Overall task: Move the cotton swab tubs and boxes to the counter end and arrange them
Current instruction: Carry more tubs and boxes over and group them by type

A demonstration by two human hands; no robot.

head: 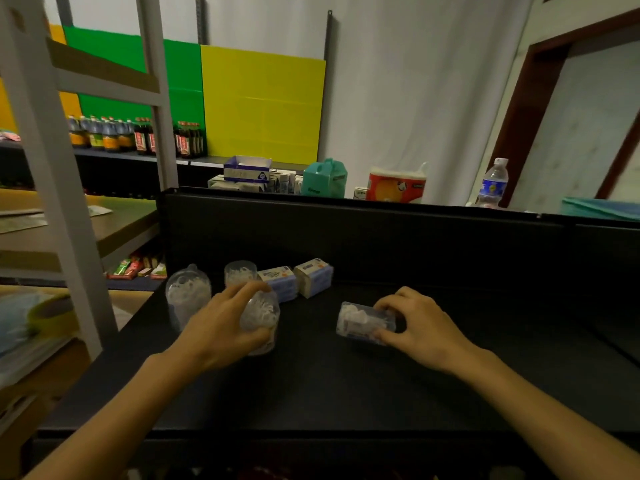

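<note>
clear round tub of cotton swabs, centre-left of the frame, tilted on the black bench; my left hand wraps it from the left, fingers curled over its top, thumb below: grip clenched around the tub. clear rectangular swab box, just right of centre, lying flat on the bench; my right hand pinches its right end between fingers and thumb: grip grasping the box. two more round tubs stand behind my left hand, one at the bench's left edge, the other just beside it toward the centre. two blue-and-white cartons stand in a row to the right of the rear tub, close to each other, near the dark back wall of the bench. beyond that wall, upper centre: a teal carton with handle, a red-and-white paper roll pack, a water bottle. upper left: a shelf of dark sauce bottles against green and yellow panels.
</note>
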